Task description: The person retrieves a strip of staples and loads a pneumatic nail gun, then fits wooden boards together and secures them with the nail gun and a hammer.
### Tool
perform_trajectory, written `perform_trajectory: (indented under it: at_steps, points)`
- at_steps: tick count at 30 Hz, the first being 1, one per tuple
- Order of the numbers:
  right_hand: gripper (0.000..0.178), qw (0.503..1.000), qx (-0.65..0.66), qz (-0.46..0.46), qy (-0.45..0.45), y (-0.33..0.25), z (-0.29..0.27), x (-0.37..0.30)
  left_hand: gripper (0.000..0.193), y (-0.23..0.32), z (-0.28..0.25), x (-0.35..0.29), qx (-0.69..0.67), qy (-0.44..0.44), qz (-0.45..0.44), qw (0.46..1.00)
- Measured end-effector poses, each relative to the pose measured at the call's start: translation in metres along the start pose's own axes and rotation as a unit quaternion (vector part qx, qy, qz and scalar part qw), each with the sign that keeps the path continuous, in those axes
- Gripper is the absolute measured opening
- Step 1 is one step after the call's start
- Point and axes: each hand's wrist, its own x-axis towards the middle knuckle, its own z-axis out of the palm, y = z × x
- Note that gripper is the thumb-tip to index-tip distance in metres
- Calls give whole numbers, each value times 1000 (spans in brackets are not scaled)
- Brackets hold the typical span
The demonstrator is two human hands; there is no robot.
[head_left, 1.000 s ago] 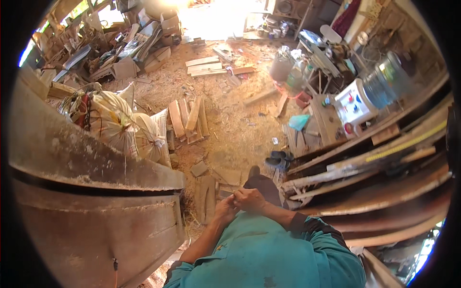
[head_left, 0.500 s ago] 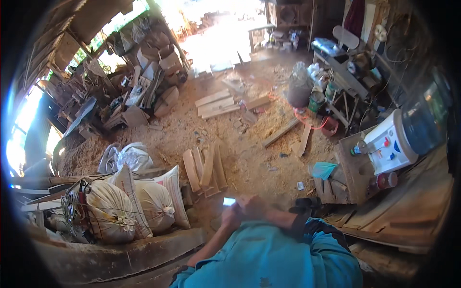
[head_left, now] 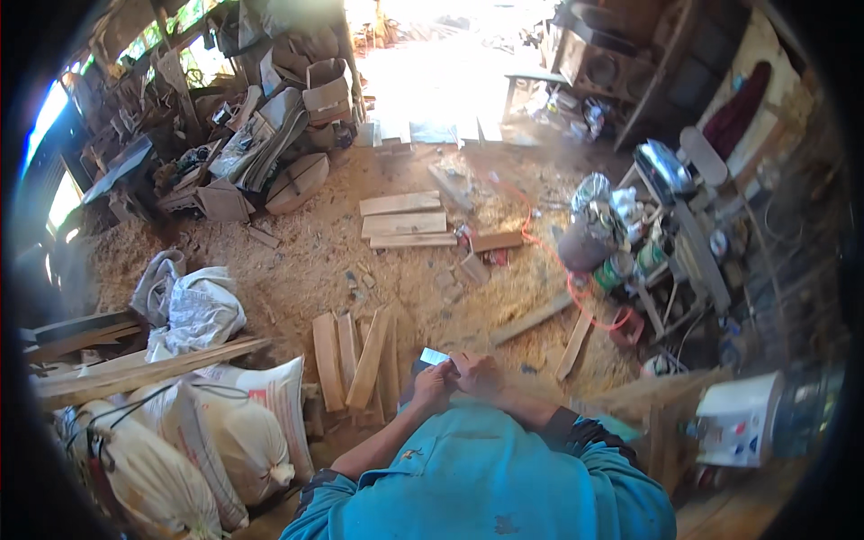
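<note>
My left hand [head_left: 434, 385] and my right hand [head_left: 475, 373] are close together in front of my blue shirt [head_left: 486, 472]. A small, flat, whitish rectangle [head_left: 435, 356] sticks out from the fingers of my left hand; whether it is paper, a packet or a screen I cannot tell. My left fingers are closed round its lower end. Beside it, my right fingers are bent and pressed together, touching or nearly touching the left ones. What they pinch, if anything, is hidden.
Wooden boards [head_left: 364, 364] lie ahead on the sawdust-strewn floor [head_left: 297, 288], with more planks [head_left: 407, 220] beyond. Full sacks [head_left: 238, 432] stand at left. To the right are a water dispenser [head_left: 736, 418], an orange cord [head_left: 531, 236] and a cluttered bench [head_left: 693, 243]. Scrap wood is heaped far left.
The view has shifted, bringing the boards and sacks further left and the dispenser lower. Both hands stay together at the whitish rectangle, which now shows less glare.
</note>
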Motion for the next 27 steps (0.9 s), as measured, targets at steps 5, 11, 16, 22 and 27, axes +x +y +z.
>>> perform_trajectory:
  at_steps: [5, 11, 16, 22, 27]
  points:
    - [23, 996, -33, 22, -78, 43, -4, 128, 15, 78, 8, 107, -90, 57, -76, 991]
    - [22, 998, 29, -4, -63, 123, -6, 294, 20, 164, 8, 248, 164, -9, 126, 978]
    - [15, 997, 35, -53, -50, 223, 19, 437, 16, 254, 24, 394, -75, 44, -6, 996]
    - [22, 996, 64, -43, -49, 289, -5, 580, 17, 361, 62, 512, -95, 104, 30, 990]
    - [36, 991, 132, 4, -20, 360, -1, 662, 16, 417, 95, 606, -55, 123, 15, 991]
